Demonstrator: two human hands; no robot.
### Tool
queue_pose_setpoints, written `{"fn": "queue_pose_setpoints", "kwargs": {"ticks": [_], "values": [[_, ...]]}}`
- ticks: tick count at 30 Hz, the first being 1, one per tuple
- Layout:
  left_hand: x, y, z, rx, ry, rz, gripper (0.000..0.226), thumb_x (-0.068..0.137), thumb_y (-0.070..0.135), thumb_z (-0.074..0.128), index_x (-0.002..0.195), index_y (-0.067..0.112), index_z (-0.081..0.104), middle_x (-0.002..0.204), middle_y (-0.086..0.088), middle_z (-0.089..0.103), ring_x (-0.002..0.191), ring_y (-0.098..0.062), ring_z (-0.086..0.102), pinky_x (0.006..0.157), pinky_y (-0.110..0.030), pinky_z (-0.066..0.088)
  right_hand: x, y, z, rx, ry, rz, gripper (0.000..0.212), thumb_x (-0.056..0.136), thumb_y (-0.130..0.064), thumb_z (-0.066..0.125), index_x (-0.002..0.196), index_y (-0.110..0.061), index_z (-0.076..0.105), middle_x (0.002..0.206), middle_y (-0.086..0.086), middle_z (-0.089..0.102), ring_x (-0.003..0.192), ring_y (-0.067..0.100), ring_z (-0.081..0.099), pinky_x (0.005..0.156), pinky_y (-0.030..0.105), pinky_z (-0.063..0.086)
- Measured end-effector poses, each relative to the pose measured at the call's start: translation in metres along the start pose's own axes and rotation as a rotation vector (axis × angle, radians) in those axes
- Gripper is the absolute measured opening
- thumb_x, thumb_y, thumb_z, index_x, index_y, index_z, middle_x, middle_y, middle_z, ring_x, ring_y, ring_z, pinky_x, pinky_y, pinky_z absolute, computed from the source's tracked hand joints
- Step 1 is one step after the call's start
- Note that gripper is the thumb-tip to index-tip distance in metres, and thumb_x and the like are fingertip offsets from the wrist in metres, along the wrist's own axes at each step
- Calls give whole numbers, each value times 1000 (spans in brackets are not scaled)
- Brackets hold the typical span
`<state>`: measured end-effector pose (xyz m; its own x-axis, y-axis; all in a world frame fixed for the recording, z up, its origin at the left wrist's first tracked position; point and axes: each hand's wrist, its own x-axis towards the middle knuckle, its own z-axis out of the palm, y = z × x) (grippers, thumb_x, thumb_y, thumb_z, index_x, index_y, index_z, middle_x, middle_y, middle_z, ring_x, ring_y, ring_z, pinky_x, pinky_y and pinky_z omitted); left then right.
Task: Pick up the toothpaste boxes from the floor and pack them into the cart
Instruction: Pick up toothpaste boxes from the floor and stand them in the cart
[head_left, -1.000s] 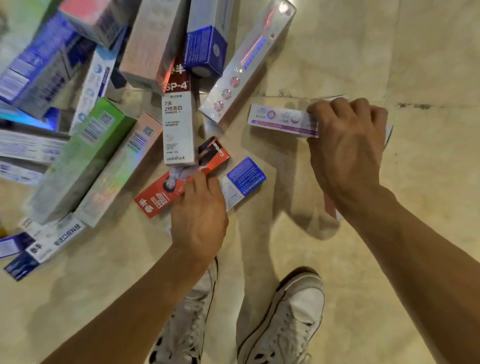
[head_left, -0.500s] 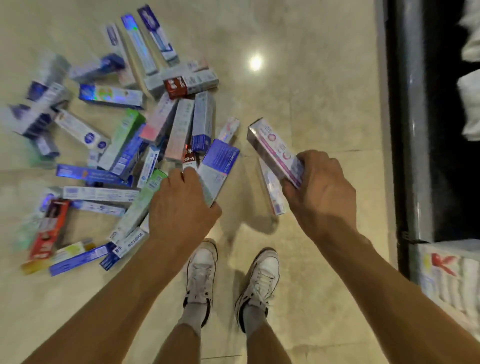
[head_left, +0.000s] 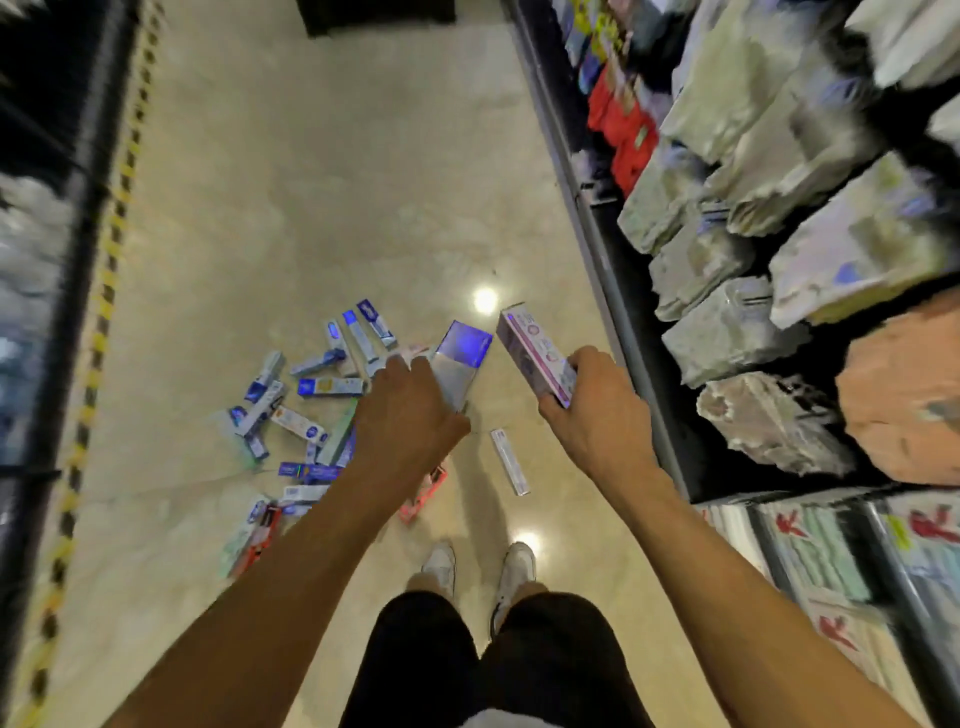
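Standing upright in a shop aisle, looking down past white shoes (head_left: 441, 564). Holding a blue-topped silver box (head_left: 460, 364) in the left grip (head_left: 410, 415), closed over its near end, with the far end pointing forward. Holding a purple-and-white box (head_left: 535, 358) in the right grip (head_left: 597, 415), clamped at the near end and angled away to the left. Carrying both well above the floor (head_left: 311, 208), near each other, apparently apart.

Cannot see the cart anywhere. Plenty left to fetch:
- scattered pile of toothpaste boxes (head_left: 311, 415) ahead and to the left
- one slim lone box (head_left: 510, 461) between pile and feet
- a pink-red box (head_left: 423, 493) partly hidden under the left forearm

Judging the step in hand as the carry to the cart. To do it well:
- Locate the cart before swinging round, rather than turning blind with both grips loaded.
- Keep the right elbow in, clear of the shelf (head_left: 623, 322) and its soft wrapped packs (head_left: 727, 332).
- Probably thin card, so squeeze on the edges, not the broad faces, to avoid denting.
- Shift hold toward mid-length if a box starts to droop.
- Lay each box flat along a cart wall, long sides together, saving room for the rest.
- Release one at a time, not both at once.
- Mind the lone box when stepping.
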<state>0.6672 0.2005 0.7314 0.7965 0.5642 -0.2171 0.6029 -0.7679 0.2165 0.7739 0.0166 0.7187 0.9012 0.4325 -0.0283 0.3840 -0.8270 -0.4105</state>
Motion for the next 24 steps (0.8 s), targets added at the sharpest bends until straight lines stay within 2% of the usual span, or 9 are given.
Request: {"fn": "queue_pose_setpoints", "kwargs": {"ticks": [5,8,11,16,19,21,24], "values": [[-24,31,-82,9,50,100,59,72,53,71,110,14,48,108,-7,50,101,-29,56,69,-35,40,-18,-25,-87,-6,45,68,36,85,-43,66,111,-20,53,104,1,59,96,28,58,67,39,50],[-27,44,-111,41,63,188,61,74,59,68,114,18,46,109,-4,48,102,-24,53,70,-31,36,-28,-29,-119,-32,69,117,35,86,-43,65,111,-20,57,100,0,50,97,28,57,63,36,43],[-24,60,-136,38,25,267,62,73,58,70,117,20,47,109,-4,49,103,-24,53,73,-32,40,-45,-29,-142,-46,137,216,33,86,-44,64,107,-21,57,98,0,48,94,27,54,64,36,40],[-32,108,-155,100,28,537,61,71,57,70,113,19,48,108,-4,49,102,-25,54,68,-32,37,-105,-18,-172,-77,297,455,38,85,-50,60,116,-27,55,108,-2,54,103,25,56,64,36,43],[-58,147,-151,103,-9,725,57,68,55,70,109,19,50,101,-1,46,98,-24,54,66,-32,39,-168,-7,-186,-107,372,645,47,86,-50,59,128,-31,54,112,-1,55,105,25,57,65,36,41],[-85,174,-139,64,-66,859,55,65,54,70,106,21,52,102,-1,50,95,-25,56,67,-33,44,-219,-1,-194,-129,423,792,40,87,-50,59,121,-29,56,108,0,54,103,26,57,64,36,39],[-145,211,-118,58,-148,1083,61,64,55,69,111,19,52,109,-6,55,100,-29,57,76,-37,50,-305,4,-198,-138,514,987,37,88,-52,59,116,-29,56,106,-1,55,102,26,58,65,37,41]]}}
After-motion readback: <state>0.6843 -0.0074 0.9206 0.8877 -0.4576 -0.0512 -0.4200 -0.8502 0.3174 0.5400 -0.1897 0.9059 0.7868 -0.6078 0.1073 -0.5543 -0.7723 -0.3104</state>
